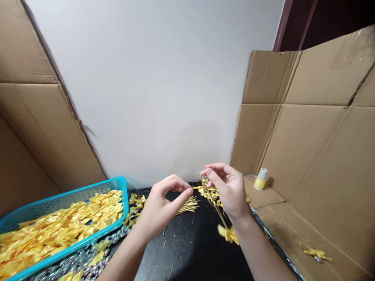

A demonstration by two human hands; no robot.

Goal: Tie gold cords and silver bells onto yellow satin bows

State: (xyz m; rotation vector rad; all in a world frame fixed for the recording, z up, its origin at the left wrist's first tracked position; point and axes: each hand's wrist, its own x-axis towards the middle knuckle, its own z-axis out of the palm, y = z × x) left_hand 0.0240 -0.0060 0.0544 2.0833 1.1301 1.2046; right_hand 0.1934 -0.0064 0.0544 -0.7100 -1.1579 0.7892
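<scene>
My right hand (230, 187) pinches the upper end of a gold cord (219, 214) between thumb and fingers. A yellow ribbon bow (227, 234) hangs from the cord's lower end, below my wrist. To the left, my left hand (164, 203) is closed, thumb against forefinger; anything between those fingertips is too small to make out. A gap separates the two hands. Behind them, a bundle of cut gold cords (190, 205) lies on the black tabletop (187, 249). A pile of yellow bows with cords (213, 192) sits partly hidden behind my right hand.
A turquoise basket (126, 201) of loose yellow bows (73, 222) stands at left. Silvery bead strings (77, 259) lie along its front. Cardboard panels (316, 156) wall both sides. A white-and-yellow spool (260, 179) and one corded bow (318, 253) rest on cardboard at right.
</scene>
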